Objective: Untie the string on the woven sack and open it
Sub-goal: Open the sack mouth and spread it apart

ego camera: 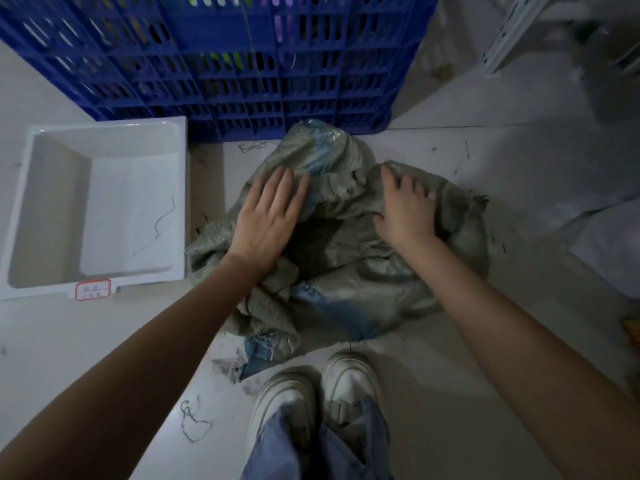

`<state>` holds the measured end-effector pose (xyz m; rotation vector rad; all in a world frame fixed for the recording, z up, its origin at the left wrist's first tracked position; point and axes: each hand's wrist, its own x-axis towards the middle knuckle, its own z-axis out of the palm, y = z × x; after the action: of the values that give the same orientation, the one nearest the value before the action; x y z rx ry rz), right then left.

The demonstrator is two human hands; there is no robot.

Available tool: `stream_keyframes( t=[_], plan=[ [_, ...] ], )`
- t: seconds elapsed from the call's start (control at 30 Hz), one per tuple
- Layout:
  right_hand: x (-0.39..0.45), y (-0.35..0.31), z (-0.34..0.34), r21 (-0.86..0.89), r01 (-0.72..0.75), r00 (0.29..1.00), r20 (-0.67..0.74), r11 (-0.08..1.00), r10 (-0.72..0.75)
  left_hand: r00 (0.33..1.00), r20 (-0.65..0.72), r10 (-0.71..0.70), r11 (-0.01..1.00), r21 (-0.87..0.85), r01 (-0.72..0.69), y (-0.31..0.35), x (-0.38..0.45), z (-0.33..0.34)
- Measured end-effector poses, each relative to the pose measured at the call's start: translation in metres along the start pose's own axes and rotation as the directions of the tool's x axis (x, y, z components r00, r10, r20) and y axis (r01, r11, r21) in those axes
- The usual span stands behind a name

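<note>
A grey-green woven sack (pixel 349 282) with blue patches sits on the floor in front of my feet. Its mouth gapes as a dark hollow between my hands. My left hand (pixel 266 216) lies flat on the sack's left rim, fingers straight and together, holding nothing. Over on the right rim, my right hand (pixel 405 206) has its fingers curled over a fold of the fabric. A loose piece of string (pixel 194 420) lies on the floor near my left shoe. No string shows around the sack's mouth.
A white plastic tray (pixel 20 188) holding a thin thread stands on the floor at the left. Behind the sack stands a big blue slatted crate (pixel 242 81). My white shoes (pixel 311 396) are just below the sack. A metal shelf leg (pixel 509 32) is at the far right.
</note>
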<state>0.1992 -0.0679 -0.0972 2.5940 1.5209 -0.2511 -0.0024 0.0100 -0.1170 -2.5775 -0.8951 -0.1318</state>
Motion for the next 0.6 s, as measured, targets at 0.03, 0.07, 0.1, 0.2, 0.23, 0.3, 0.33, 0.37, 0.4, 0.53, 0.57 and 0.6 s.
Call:
stream_keyframes(
  t=[0.03,0.07,0.1,0.2,0.23,0.3,0.33,0.37,0.4,0.53,0.57,0.6],
  plan=[
    [0.003,0.004,0.000,0.049,0.025,0.999,0.026,0.999,-0.026,0.996,-0.079,0.035,0.999,-0.003,-0.035,-0.005,0.001,0.002],
    [0.005,0.007,0.000,0.106,0.061,0.997,0.041,0.992,-0.065,0.987,-0.133,0.092,0.996,-0.004,-0.093,-0.010,0.000,0.004],
    [0.005,0.011,0.000,0.193,0.095,0.994,0.036,0.977,-0.103,0.974,-0.160,0.159,0.987,0.001,-0.161,-0.016,-0.001,0.006],
    [0.001,0.020,-0.002,0.525,0.150,0.987,-0.033,0.837,-0.157,0.968,-0.110,0.227,0.971,-0.052,-0.234,-0.032,-0.002,0.008],
    [0.000,0.022,-0.002,0.618,0.152,0.986,-0.042,0.771,-0.161,0.982,-0.074,0.173,0.977,-0.116,-0.180,-0.034,-0.001,0.007],
    [-0.001,0.023,-0.001,0.769,0.117,0.989,-0.033,0.629,-0.144,0.992,0.066,-0.111,0.923,-0.362,0.128,-0.031,0.003,-0.003],
    [-0.001,0.022,-0.001,0.819,0.083,0.993,-0.018,0.568,-0.119,0.940,0.172,-0.293,0.799,-0.496,0.340,-0.027,0.007,-0.008],
    [0.000,0.020,-0.001,0.854,0.045,0.996,0.001,0.518,-0.088,0.841,0.278,-0.463,0.609,-0.590,0.530,-0.022,0.013,-0.013],
    [0.000,0.018,-0.001,0.879,0.011,0.998,0.021,0.477,-0.062,0.714,0.394,-0.578,0.393,-0.632,0.667,-0.019,0.020,-0.016],
    [0.005,0.012,-0.005,0.930,-0.093,0.991,0.121,0.355,-0.057,0.497,0.646,-0.580,-0.065,-0.644,0.762,-0.020,0.039,-0.013],
    [0.007,0.014,-0.007,0.938,-0.124,0.988,0.147,0.324,-0.049,0.471,0.695,-0.544,-0.138,-0.627,0.767,-0.024,0.042,-0.011],
    [0.009,0.016,-0.008,0.941,-0.164,0.982,0.183,0.297,-0.038,0.434,0.755,-0.491,-0.219,-0.589,0.777,-0.030,0.044,-0.007]
  ],
)
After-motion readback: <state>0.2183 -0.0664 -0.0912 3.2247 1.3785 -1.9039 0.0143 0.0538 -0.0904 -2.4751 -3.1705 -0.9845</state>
